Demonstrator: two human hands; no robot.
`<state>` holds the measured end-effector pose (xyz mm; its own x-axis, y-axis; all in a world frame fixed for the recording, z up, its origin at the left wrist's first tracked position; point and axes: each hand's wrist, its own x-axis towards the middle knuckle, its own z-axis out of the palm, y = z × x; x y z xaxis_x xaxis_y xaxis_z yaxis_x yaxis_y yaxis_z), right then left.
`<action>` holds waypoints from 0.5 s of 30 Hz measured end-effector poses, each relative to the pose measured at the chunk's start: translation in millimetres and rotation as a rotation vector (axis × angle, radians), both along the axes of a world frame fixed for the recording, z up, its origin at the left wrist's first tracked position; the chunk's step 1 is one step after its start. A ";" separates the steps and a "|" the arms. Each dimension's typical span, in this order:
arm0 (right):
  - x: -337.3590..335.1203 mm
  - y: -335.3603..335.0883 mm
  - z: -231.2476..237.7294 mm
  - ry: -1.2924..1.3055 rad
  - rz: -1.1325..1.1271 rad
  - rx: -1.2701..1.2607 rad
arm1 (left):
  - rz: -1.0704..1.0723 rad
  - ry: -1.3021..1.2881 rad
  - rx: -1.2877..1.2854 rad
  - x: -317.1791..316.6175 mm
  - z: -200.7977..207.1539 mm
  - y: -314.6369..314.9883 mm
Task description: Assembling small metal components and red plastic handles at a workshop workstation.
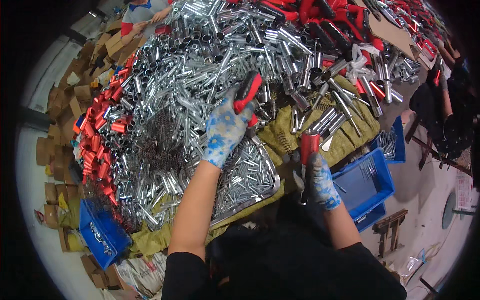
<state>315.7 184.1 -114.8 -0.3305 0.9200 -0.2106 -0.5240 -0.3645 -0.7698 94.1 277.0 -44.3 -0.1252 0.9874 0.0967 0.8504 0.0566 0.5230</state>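
My left hand (224, 131), in a white glove with blue flowers, is closed round a red and black molded handle (248, 91), raised over the heap of metal parts. Lower and to the right, my right hand (322, 182), gloved alike, grips a red metal tube (310, 144) with a silver end, held upright near the table's front edge. Just left of the tube a coil spring (285, 143) lies on the yellow-green cloth (272, 150). Beneath my left wrist a metal tray (274, 184) holds many small silver pins.
Silver tubes and rods (200, 65) pile high across the table. Red sleeves (95, 145) line its left edge, and red-black handles (335, 30) lie at the back. Blue bins (385, 172) stand at right and lower left. Other people (145, 15) work at the far left and right.
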 end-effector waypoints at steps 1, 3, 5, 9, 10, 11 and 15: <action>1.9 0.0 -1.2 -0.025 0.003 0.014 | 0.016 -0.103 0.035 -0.3 1.8 1.1; 5.8 -2.0 -2.9 -0.050 0.023 0.014 | 0.029 -0.383 0.037 -0.2 7.2 -2.0; 7.3 -3.0 -3.7 -0.133 0.108 0.030 | 0.011 -0.370 0.089 5.3 12.4 -9.3; 3.5 -6.2 -0.9 -0.204 0.109 0.126 | -0.048 -0.464 0.042 18.4 25.7 -30.2; 2.0 -7.0 0.6 -0.207 0.101 0.131 | -0.037 -0.537 -0.003 19.9 29.1 -35.8; 0.7 -8.2 2.4 -0.207 0.100 0.145 | -0.057 -0.631 0.007 20.4 32.5 -39.8; -3.9 -11.0 8.5 -0.222 0.078 0.169 | -0.157 -0.522 0.094 18.4 36.7 -46.9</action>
<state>311.8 173.1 -106.3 -0.3649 0.9217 -0.1316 -0.3110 -0.2539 -0.9159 112.5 230.1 -7.5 -0.0319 0.9881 0.1504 0.4713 -0.1178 0.8740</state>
